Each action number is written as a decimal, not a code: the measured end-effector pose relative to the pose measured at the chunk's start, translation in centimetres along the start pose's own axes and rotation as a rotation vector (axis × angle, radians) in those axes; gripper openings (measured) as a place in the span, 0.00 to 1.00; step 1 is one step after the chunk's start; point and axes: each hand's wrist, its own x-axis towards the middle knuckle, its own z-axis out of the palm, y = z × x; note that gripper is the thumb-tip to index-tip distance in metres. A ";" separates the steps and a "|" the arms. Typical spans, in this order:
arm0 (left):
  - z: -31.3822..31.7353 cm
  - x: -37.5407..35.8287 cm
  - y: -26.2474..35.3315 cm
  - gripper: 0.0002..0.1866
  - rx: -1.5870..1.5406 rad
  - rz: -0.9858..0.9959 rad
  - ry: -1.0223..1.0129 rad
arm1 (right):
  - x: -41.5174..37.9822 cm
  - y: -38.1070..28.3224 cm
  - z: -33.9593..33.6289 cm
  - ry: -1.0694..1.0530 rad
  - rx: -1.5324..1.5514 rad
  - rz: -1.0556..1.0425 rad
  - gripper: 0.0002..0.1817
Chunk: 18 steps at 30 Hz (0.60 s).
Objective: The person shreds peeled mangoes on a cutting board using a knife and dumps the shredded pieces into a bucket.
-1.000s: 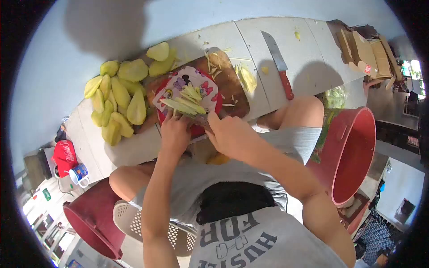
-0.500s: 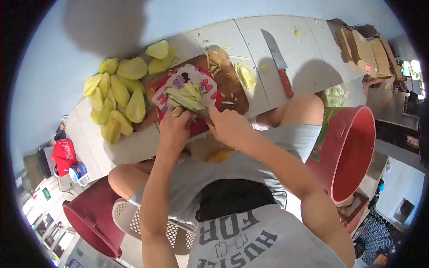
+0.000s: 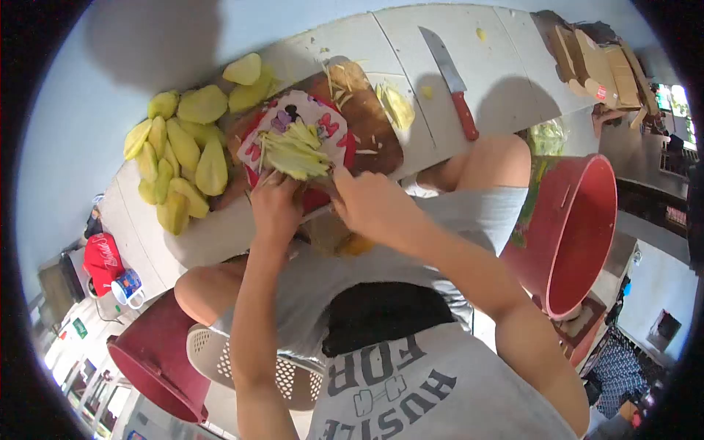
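My left hand (image 3: pixel 276 207) is closed at the near edge of a pile of pale green fruit strips (image 3: pixel 295 152), its fingers curled round fruit that looks like green mango. My right hand (image 3: pixel 369 199) is wrapped round what seems to be a knife; its handle is hidden and only a dull sliver of blade shows between the hands. Beneath the strips lies a red-edged cartoon-print cloth (image 3: pixel 334 121), on a wooden chopping board (image 3: pixel 378 139) strewn with thin shreds. Peeled fruit (image 3: pixel 183 143) is heaped left of the board.
A red-handled knife (image 3: pixel 462 110) lies on the tiled surface (image 3: pixel 411 51), right of a cut fruit piece (image 3: pixel 398 108). Red tubs stand at right (image 3: pixel 561 235) and left (image 3: pixel 161 356). A mug (image 3: pixel 128 287) and a cardboard box (image 3: pixel 605 77) sit farther out.
The strips lie more fanned out over the cloth. My left hand has drawn slightly back toward me relative to the cloth. The whole view has shifted a little.
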 end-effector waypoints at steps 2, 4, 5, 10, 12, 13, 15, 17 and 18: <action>-0.6 1.2 0.7 0.13 -0.033 0.014 0.033 | 1.8 1.9 1.7 0.022 0.030 -0.001 0.15; -0.9 1.3 0.4 0.13 -0.008 0.021 0.020 | 1.7 1.1 0.6 0.003 0.034 -0.001 0.15; -0.8 1.1 0.3 0.13 0.001 0.031 -0.012 | 1.1 0.6 0.1 -0.024 0.045 0.021 0.15; 0.3 0.2 -0.1 0.12 -0.004 -0.004 0.000 | 0.9 1.4 1.3 0.002 -0.007 -0.009 0.15; 0.0 1.3 0.1 0.11 -0.021 0.031 0.084 | 2.0 1.8 1.1 0.061 0.019 -0.063 0.16; -0.2 1.2 0.1 0.10 -0.005 0.035 0.069 | 1.7 1.2 0.7 0.025 0.013 -0.040 0.16; 0.0 1.2 0.1 0.09 0.002 0.045 0.055 | 0.7 0.2 -0.5 -0.007 0.003 -0.008 0.16; 0.3 0.4 -0.3 0.08 -0.014 0.031 0.066 | -0.6 -0.6 -1.0 -0.011 -0.043 -0.033 0.17; 0.4 -0.1 -0.2 0.08 -0.020 0.025 0.048 | -0.3 0.1 0.2 -0.025 -0.033 -0.022 0.17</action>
